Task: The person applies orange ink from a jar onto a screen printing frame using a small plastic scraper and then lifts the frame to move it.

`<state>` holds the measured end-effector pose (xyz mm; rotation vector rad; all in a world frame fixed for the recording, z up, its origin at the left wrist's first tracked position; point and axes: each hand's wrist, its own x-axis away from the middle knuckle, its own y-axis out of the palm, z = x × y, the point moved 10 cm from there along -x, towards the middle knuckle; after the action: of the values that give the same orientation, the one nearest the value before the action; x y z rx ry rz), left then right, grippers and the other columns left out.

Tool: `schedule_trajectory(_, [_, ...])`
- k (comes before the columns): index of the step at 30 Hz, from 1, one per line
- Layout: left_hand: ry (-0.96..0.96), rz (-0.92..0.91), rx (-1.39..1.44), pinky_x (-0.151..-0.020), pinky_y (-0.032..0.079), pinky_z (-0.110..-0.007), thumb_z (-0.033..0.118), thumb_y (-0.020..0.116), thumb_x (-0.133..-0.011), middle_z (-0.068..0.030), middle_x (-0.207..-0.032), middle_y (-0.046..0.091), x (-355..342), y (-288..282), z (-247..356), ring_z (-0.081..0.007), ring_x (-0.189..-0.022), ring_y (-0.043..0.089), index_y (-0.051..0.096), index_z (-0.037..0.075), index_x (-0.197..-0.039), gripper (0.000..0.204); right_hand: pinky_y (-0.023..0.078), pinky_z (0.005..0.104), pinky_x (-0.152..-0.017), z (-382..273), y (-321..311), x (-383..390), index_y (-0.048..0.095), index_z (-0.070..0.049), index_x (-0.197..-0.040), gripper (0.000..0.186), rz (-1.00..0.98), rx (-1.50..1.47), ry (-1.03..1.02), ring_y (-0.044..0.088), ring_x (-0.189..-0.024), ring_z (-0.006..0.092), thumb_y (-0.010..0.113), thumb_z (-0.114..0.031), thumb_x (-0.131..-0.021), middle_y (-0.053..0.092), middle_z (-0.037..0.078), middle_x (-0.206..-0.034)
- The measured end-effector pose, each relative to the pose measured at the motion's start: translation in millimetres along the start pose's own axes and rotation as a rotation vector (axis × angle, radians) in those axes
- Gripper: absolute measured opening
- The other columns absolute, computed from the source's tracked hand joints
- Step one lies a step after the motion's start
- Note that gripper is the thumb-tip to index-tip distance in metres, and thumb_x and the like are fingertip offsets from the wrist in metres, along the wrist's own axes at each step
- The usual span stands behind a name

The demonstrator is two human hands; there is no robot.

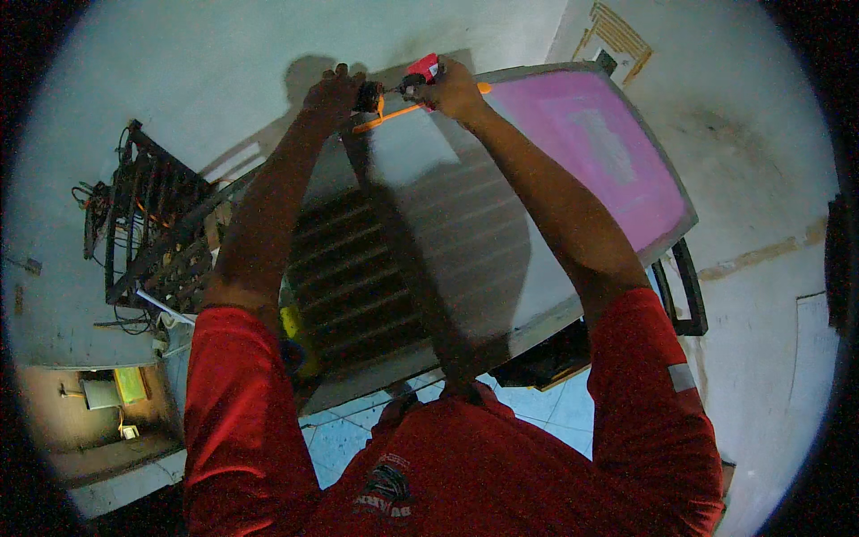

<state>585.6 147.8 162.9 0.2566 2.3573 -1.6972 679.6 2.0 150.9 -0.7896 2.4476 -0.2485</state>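
Both my arms reach up to the far edge of a large panel (412,206). My right hand (456,92) is closed around a compact red-and-black tool (422,70), whose narrow dark end points left. My left hand (329,97) is closed at a small dark rounded piece (368,97), which faces the tool's tip. Whether tip and piece touch is too blurred to tell. Just below both hands, an orange strip (387,118) runs along the panel's far edge, and a short orange bit rises from it to the dark piece. My fingers partly hide the tool and the piece.
The panel's right part carries a pink patch (626,170) with a grey border. Dark slatted metalwork (161,201) with tangled cables stands at the left. Beneath the panel lies a tiled floor (344,438). At lower left is a lit recess (107,416); a pale wall (224,89) rises behind.
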Motion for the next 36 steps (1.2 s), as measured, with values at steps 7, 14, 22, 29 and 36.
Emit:
schedule_trajectory(7, [0.073, 0.123, 0.070, -0.079, 0.054, -0.044, 0.008, 0.057, -0.082, -0.0194, -0.112, 0.049, -37, -11, 34, -0.0345, -0.101, 0.058, 0.048, 0.010, -0.124, 0.042, 0.051, 0.0367, -0.062, -1, -50, -7, 0.060, -0.002, -0.094, 0.040, 0.058, 0.085, -0.030, 0.065, -0.066, 0.0243, 0.079, -0.026, -0.068, 0.066, 0.013, -0.073])
schedule_trajectory(14, [0.079, 0.282, 0.410, -0.079, 0.051, -0.046, 0.011, 0.066, -0.075, -0.0232, -0.107, 0.053, -50, -7, 47, -0.0406, -0.093, 0.059, 0.048, 0.004, -0.120, 0.049, 0.048, 0.0345, -0.064, -41, -79, -12, 0.057, -0.004, -0.098, 0.033, 0.095, 0.412, -0.198, 0.061, -0.069, 0.0225, 0.075, -0.012, -0.072, 0.063, 0.011, -0.077])
schedule_trajectory(22, [0.017, 0.217, 0.797, -0.083, 0.048, -0.048, 0.023, 0.078, -0.065, -0.0250, -0.111, 0.056, -58, 27, 46, -0.0428, -0.098, 0.057, 0.049, 0.002, -0.117, 0.063, 0.049, 0.0376, -0.072, -82, -57, -30, 0.057, -0.004, -0.099, 0.035, -0.080, 0.516, -0.300, 0.062, -0.076, 0.0286, 0.075, -0.015, -0.071, 0.063, 0.014, -0.084])
schedule_trajectory(29, [-0.082, 0.293, 0.873, -0.087, 0.048, -0.043, 0.026, 0.079, -0.063, -0.0202, -0.107, 0.061, -40, 40, 34, -0.0363, -0.099, 0.060, 0.048, 0.001, -0.120, 0.070, 0.051, 0.0400, -0.075, -108, -13, -28, 0.057, -0.004, -0.105, 0.039, -0.271, 0.523, -0.393, 0.064, -0.085, 0.0335, 0.071, -0.023, -0.074, 0.066, 0.018, -0.091])
schedule_trajectory(36, [-0.081, 0.233, 1.197, -0.086, 0.048, -0.038, 0.022, 0.078, -0.065, -0.0151, -0.105, 0.063, -48, 32, 51, -0.0265, -0.095, 0.062, 0.051, 0.000, -0.118, 0.063, 0.051, 0.0414, -0.075, -93, -58, -47, 0.057, 0.000, -0.105, 0.034, 0.066, 0.422, -0.319, 0.065, -0.082, 0.0340, 0.061, -0.025, -0.082, 0.066, 0.020, -0.087])
